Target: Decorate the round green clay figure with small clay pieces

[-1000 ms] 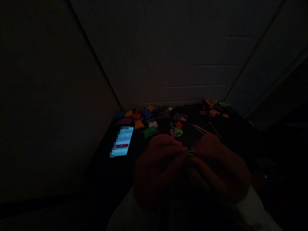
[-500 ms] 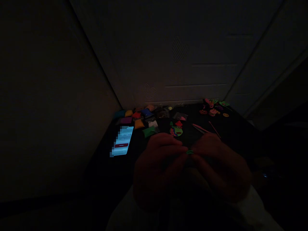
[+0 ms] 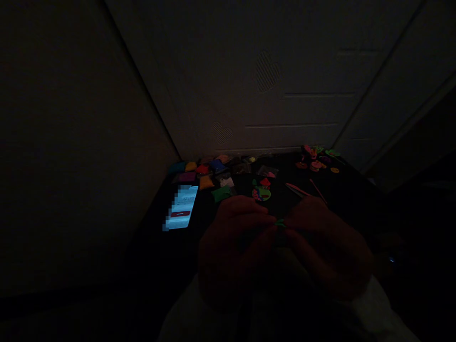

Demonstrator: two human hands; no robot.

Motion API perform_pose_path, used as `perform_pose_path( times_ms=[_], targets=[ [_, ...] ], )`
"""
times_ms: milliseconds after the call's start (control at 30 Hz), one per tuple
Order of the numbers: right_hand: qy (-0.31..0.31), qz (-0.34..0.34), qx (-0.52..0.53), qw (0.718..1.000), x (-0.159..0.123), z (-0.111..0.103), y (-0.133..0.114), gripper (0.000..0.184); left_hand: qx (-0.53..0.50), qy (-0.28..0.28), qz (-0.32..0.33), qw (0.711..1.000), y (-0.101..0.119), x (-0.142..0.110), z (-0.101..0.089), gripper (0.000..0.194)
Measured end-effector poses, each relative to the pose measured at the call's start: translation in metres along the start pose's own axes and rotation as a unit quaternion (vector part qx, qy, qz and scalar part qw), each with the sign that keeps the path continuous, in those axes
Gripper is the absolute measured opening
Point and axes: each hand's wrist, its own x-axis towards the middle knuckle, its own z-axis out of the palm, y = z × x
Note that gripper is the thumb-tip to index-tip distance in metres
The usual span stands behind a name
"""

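The scene is very dark. My left hand (image 3: 235, 242) and my right hand (image 3: 327, 242) meet in front of me above a dark table (image 3: 349, 199). Both pinch a small green piece of clay (image 3: 280, 223) between their fingertips. Just beyond my hands lies a small clay figure (image 3: 262, 190) in green and red. Two thin pink modelling sticks (image 3: 306, 190) lie to its right.
A lit phone (image 3: 182, 209) lies on the table at the left. Several small coloured clay packets (image 3: 206, 173) are spread behind it. More small clay shapes (image 3: 317, 160) sit at the back right. Pale panelled walls close in behind and at both sides.
My hands have barely moved; the fingertips have shifted slightly around the green piece. The view has tilted a little.
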Motion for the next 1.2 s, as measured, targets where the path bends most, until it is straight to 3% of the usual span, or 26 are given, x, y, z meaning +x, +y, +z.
perform_pose_path(
  times_ms=[300, 433, 767, 1000, 1200],
  targets=[
    [-0.015, -0.008, 0.017, 1.0, -0.001, -0.001, 0.0, 0.022, -0.009, 0.001, -0.003, 1.0, 0.001, 0.001, 0.0, 0.022],
    [0.017, 0.03, 0.069, 0.997, -0.004, -0.003, 0.0, 0.023, -0.033, -0.004, -0.015, 0.999, 0.002, 0.002, 0.0, 0.021],
    [-0.038, 0.075, 0.115, 0.99, -0.001, -0.011, 0.002, 0.017, -0.075, -0.064, -0.019, 0.995, 0.003, 0.002, -0.001, 0.022],
    [-0.042, 0.089, 0.125, 0.987, 0.0, -0.011, 0.001, 0.015, -0.118, -0.104, -0.041, 0.987, 0.0, 0.001, -0.002, 0.024],
    [-0.028, 0.098, 0.12, 0.987, -0.002, -0.011, 0.0, 0.018, -0.152, -0.098, -0.066, 0.981, 0.001, 0.0, -0.002, 0.024]
  ],
)
